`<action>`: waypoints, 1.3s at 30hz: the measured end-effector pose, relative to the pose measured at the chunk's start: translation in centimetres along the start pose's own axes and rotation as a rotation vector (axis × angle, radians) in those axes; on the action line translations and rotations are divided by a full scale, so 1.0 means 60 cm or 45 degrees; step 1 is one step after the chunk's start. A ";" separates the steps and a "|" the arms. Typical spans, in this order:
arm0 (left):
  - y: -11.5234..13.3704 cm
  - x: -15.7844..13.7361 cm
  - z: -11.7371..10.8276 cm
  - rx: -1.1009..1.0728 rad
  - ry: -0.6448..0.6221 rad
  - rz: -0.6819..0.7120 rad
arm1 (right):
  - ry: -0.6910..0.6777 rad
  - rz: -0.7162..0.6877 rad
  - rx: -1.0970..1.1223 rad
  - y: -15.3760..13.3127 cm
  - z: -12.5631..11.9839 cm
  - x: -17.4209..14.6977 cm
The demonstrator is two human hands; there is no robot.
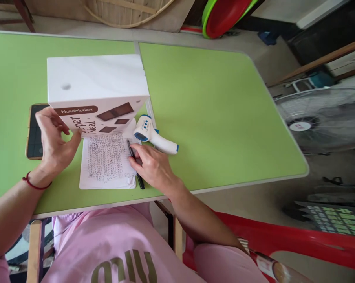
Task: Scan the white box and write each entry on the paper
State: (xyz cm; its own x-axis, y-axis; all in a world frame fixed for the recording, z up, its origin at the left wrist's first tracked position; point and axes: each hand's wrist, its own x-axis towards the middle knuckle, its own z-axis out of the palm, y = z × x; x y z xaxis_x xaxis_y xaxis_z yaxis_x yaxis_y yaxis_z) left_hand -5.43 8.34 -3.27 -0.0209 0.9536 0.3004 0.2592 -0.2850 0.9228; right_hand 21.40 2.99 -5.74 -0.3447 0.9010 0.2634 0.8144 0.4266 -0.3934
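My left hand grips the lower left corner of a white box, thumb on its printed front and the other fingers curled at its left edge. The front reads "NutriMotion" and "Super Meal". Beneath my right hand is a black pen, with thumb and forefinger closed around its middle. The pen rests over the right edge of a sheet of handwritten paper, whose top part the box hides. Just beyond my right fingers lies a white and blue infrared thermometer. A phone lies left of my left hand, partly covered by it.
The green table has a pale metal rim and a seam across it. A floor fan stands past its right end. A red plastic chair is at the lower right. Red and green basins lean at the back.
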 end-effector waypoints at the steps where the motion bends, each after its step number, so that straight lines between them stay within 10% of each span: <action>1: 0.010 -0.004 0.001 0.024 0.125 0.137 | 0.027 0.006 0.030 0.001 0.000 0.001; 4: 0.039 -0.018 0.006 0.156 0.163 0.530 | 0.154 -0.003 0.276 0.009 -0.013 0.001; 10: 0.039 -0.050 0.033 0.654 -0.611 1.074 | 0.271 -0.118 0.847 0.026 -0.029 -0.006; 25: 0.025 -0.083 0.060 1.057 -0.910 1.041 | 0.283 0.236 0.823 -0.014 0.014 0.004; 39: 0.024 -0.088 0.062 1.058 -0.910 1.006 | 0.338 -0.013 0.574 -0.014 0.024 0.004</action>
State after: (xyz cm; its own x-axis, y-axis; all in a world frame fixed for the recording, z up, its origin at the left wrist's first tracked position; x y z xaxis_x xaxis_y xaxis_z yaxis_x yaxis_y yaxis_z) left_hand -1.38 3.27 -4.42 0.8412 0.4774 0.2539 0.4767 -0.8764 0.0684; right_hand 19.96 2.95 -6.60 -0.1738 0.8703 0.4607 0.5097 0.4798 -0.7141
